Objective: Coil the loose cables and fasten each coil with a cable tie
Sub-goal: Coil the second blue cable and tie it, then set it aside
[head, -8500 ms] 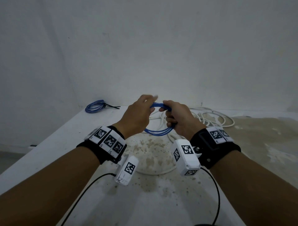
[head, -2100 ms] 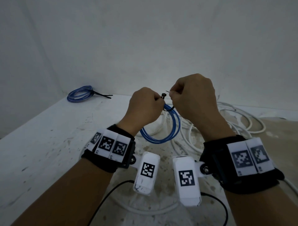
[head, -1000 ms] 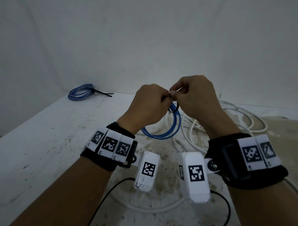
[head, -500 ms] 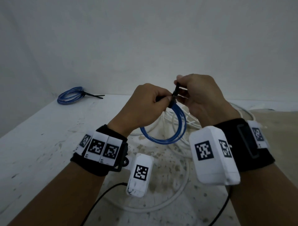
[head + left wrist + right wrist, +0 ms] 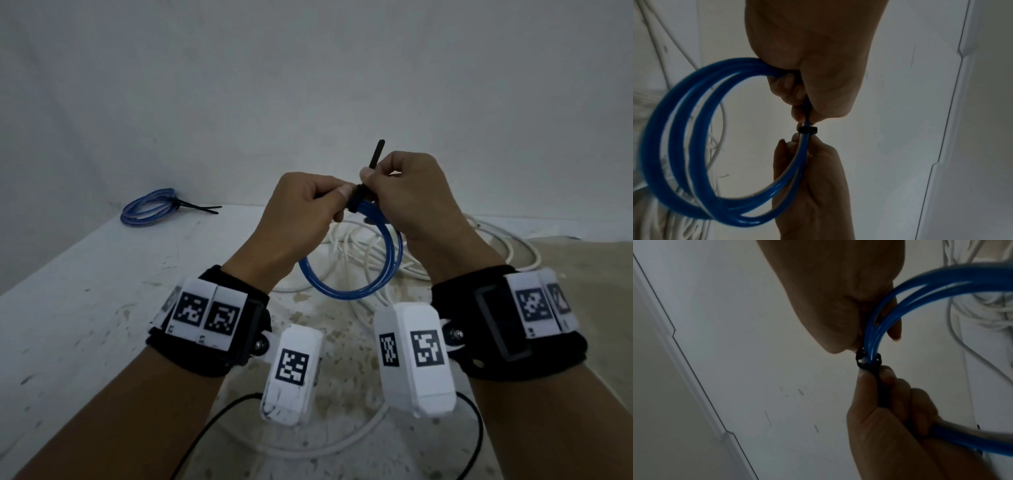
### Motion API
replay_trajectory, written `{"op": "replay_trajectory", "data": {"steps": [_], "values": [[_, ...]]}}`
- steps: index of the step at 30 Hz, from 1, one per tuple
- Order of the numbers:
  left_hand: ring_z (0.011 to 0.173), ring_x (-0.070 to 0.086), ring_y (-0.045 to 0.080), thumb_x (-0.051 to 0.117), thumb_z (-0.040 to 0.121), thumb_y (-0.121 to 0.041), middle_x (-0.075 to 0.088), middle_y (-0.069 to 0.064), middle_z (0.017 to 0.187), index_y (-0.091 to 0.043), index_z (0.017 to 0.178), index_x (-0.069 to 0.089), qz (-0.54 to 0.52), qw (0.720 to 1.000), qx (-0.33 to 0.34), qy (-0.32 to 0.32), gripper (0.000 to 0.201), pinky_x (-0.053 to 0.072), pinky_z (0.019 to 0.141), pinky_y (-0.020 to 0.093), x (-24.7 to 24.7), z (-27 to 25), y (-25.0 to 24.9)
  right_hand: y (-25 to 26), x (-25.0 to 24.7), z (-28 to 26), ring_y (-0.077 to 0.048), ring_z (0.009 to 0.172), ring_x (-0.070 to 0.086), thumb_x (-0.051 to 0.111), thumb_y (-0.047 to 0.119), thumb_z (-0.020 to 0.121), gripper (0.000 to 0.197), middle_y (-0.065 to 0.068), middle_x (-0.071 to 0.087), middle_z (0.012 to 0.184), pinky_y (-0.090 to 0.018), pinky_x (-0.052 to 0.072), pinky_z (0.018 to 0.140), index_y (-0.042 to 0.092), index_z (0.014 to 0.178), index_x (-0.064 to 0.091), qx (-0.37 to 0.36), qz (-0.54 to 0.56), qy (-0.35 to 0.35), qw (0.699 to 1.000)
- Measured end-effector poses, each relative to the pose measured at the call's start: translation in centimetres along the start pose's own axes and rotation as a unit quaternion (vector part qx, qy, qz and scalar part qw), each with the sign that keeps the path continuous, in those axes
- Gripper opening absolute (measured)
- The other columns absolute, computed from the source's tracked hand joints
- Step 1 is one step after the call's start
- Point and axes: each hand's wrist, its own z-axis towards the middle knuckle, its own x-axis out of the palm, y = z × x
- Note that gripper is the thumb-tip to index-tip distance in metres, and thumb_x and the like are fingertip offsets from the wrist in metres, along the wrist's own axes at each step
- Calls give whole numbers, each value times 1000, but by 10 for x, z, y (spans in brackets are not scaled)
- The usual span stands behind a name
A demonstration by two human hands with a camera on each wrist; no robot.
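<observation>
Fingers of both hands are curled and meet at one point above the table [image 5: 85,308], where the black cable tie [image 5: 358,197] crosses the blue coil [image 5: 356,291]. Behind and below the hands lies a loose heap of white cables [image 5: 370,250], not yet coiled, and at the far left a second blue coil [image 5: 150,212] lies already bound with its own tie.

Held in the air, the coil hangs down and toward the near side from the grip, with its loops gathered into one bundle at the top. At that bundle the left hand [image 5: 301,212] grips the strands on the left side of the tie, with thumb and forefinger pressed close against the band. Just to the right, the right hand [image 5: 411,198] pinches the tie's free tail [image 5: 376,154], which stands up and a little to the left above the fingers.

In the left wrist view the band looks closed snug round the strands; in the right wrist view a small gap shows inside it. I judge that the next pull should follow the tail's long axis, up and away from the bundle, while the left hand holds the coil against it.
</observation>
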Motion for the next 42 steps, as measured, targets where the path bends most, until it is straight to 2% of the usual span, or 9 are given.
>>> {"op": "replay_trajectory", "data": {"steps": [4,9,17,24,28,33,35,38,42], "values": [[52,39,11,54,98,-12,57,6,62,-11,90,77,1,999,18,27,25,33,50,20,-1,-1,-3,-1,-1,2,-32,75,71,66,23,92,20,-12,70,83,-50,60,70,12,76,59,-21,-38,-9,999],[49,41,4,55,98,-14,56,-8,56,-21,74,72,25,999,26,32,30,36,53,20,3,-3,-1,-8,-3,5,-26,65,71,62,22,95,18,-15,69,87,-42,60,52,6,87,60,-20,-42,-27,999],[48,47,-1,56,99,-17,63,-3,64,-11,94,77,53,997,19,56,23,36,53,10,5,-5,10,-25,5,8,-28,72,66,62,21,93,18,-12,68,76,-41,56,69,8,81,61,-54,-90,-39,994],[46,41,-1,48,102,-10,53,0,64,-7,103,73,-49,995,-46,79,25,32,47,9,10,-3,5,-20,-3,12,-23,62,65,62,18,94,16,-11,69,71,-28,51,55,6,85,59,-98,-46,-52,993],[47,42,-2,47,102,-8,52,2,66,-8,106,72,-50,994,-34,86,26,32,49,7,16,-7,7,-25,-7,12,-28,59,61,64,15,93,16,-16,69,73,-34,52,55,3,83,61,-78,-33,-35,996],[49,40,-1,47,102,-9,52,2,66,0,104,73,-28,997,-23,73,28,33,52,11,18,-7,8,-30,-7,11,-15,57,59,67,14,90,19,-10,64,68,-33,53,59,9,74,60,-43,17,-45,998],[49,39,-1,47,102,-10,52,0,64,-3,102,74,-27,998,-30,48,27,33,52,12,16,-6,7,-25,-4,8,-17,58,64,63,20,95,21,-11,66,71,-33,58,58,11,77,60,3,63,-13,998],[48,40,-1,48,101,-11,51,-4,62,-11,99,75,-22,999,-34,-7,27,34,53,14,9,-2,3,-13,-8,-1,-23,61,68,47,46,102,46,-14,70,73,-35,58,57,5,92,65,174,152,146,962],[45,39,1,49,102,-13,51,-2,65,-23,94,74,-53,997,-44,-45,28,30,48,17,-5,6,3,-10,-13,-2,-12,40,40,40,50,103,51,1,47,51,-23,41,44,7,84,60,234,254,247,905]]}}
